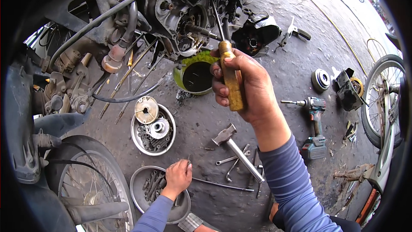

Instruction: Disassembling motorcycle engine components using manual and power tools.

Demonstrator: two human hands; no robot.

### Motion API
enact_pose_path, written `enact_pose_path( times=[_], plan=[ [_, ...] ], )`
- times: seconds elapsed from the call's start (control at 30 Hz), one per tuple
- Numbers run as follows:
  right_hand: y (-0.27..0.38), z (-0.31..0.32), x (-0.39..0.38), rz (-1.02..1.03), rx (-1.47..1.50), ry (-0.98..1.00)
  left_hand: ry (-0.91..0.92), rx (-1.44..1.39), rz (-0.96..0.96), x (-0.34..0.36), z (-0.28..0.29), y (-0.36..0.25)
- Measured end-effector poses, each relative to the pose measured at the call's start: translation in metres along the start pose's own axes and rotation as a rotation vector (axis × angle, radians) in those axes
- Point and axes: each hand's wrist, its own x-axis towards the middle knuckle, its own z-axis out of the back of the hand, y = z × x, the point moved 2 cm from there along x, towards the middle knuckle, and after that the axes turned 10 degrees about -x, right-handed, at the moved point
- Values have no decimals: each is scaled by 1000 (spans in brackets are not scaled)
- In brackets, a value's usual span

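My right hand (253, 83) is closed around the yellow, worn handle of a screwdriver (233, 77). The metal shaft points up and away, its tip end reaching in beside the open motorcycle engine (182, 21). Over the near grey bowl (182, 215), my left hand (178, 177) is closed in a pinch; a small dark thing shows at its fingertips, too small to name. Several bolts (153, 184) lie in that bowl, partly under the hand. Below the engine stands a yellow-green tub (179, 79) with dark liquid in it.
A white bowl (172, 139) holds gears and small parts. Between my arms lie a hammer (236, 148) and several wrenches (229, 161). To the right are a cordless impact driver (315, 122), a round metal part (320, 80) and a bicycle (388, 133). A spoked wheel (90, 180) stands at left.
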Motion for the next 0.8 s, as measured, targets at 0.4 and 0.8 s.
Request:
enact_pose_path(
  times=[0.4, 0.8],
  plan=[
    [-27, -54, 10, 123, 135, -195, -3, 0, -29, 0, -2, 6],
    [-43, -101, 38, 229, 120, -359, -9, 27, -52, -4, -4, 9]
  ],
)
